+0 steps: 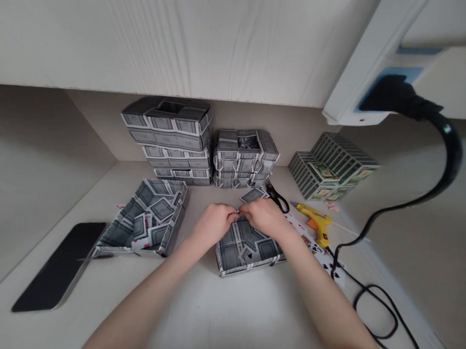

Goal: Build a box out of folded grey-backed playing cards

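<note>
My left hand [215, 222] and my right hand [265, 217] meet over a shallow box [230, 253] covered in grey-backed playing cards. Thumbs and fingertips are pinched close together on a tiny whitish bit, too small and hidden to name. Several cards lie inside this box, one showing a black spade. Just beyond my right hand is a loose grey-backed card [252, 194], with black-handled scissors [278, 199] beside it. A yellow glue gun [314, 220] lies to the right, on or next to face-up playing cards [328, 263].
On the left, an open card-covered box [177, 219] holds loose cards, near a black flat slab [62, 267]. Stacked card-covered boxes [174, 128] and a second stack [244, 161] stand behind. Green-striped packs [339, 163] are back right. A black cable [406, 204] hangs from a power strip [352, 99].
</note>
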Demonstrator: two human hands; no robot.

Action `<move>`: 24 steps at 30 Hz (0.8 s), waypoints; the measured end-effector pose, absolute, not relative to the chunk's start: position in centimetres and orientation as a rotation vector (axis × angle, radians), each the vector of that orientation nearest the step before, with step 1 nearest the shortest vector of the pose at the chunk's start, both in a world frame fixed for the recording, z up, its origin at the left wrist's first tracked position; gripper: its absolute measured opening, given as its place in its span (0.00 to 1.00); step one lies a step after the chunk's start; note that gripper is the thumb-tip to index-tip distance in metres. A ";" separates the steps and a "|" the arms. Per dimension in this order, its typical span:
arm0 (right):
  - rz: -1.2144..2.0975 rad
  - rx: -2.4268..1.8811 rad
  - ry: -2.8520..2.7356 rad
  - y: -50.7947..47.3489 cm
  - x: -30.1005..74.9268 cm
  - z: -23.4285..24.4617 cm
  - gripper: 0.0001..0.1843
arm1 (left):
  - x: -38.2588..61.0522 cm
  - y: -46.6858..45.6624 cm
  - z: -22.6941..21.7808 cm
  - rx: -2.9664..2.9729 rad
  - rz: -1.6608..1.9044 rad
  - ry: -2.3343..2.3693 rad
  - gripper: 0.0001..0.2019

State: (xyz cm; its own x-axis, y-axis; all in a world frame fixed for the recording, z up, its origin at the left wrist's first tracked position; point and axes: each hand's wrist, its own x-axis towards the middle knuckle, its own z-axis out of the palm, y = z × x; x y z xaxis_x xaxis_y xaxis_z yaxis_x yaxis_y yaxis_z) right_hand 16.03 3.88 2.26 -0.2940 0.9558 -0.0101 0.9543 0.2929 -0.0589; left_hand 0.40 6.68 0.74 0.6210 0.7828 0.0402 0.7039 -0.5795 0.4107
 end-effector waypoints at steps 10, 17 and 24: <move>0.114 -1.828 -2.475 3.8 16.9 2.6 0.15 | -1.1 7.4 1.4 2.477 0.149 1.221 0.15; 0.201 -1.840 -2.418 3.7 16.2 2.9 0.17 | -0.9 8.2 1.1 2.265 0.305 1.129 0.17; 0.093 -1.838 -1.928 3.2 21.2 4.8 0.17 | -3.0 9.2 2.5 2.089 0.442 1.314 0.24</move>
State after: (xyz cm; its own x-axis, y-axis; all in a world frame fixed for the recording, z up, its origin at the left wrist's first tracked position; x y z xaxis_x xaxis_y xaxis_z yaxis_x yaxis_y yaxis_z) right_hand 21.22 3.18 4.75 0.0090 0.9581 0.2862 0.9262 0.0999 -0.3637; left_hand -3.04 9.23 2.45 0.4478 0.8930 -0.0456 0.6840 -0.3093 0.6606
